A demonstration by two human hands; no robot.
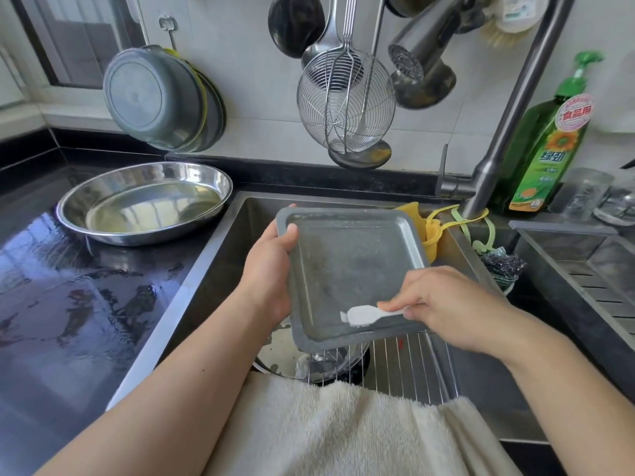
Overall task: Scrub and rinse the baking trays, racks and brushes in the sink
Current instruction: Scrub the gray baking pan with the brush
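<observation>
A square grey baking tray point(347, 266) is held tilted over the sink point(220, 266). My left hand point(269, 269) grips its left edge, thumb over the rim. My right hand point(443, 305) pinches a small white spoon point(369, 314) heaped with white powder, its bowl lying on the tray's lower inner face. Under the tray a wire rack point(409, 364) and a dirty round metal bowl point(285, 352) sit in the sink. No water comes from the faucet head point(417, 51).
An oval steel dish point(144, 202) sits on the wet black counter at left. A green detergent bottle point(546, 139) stands by the faucet. Hanging skimmer point(345, 104) and pans are on the wall. Steel scourer point(503, 266) and yellow holder point(431, 231) at sink's right. White towel point(343, 431) drapes the front edge.
</observation>
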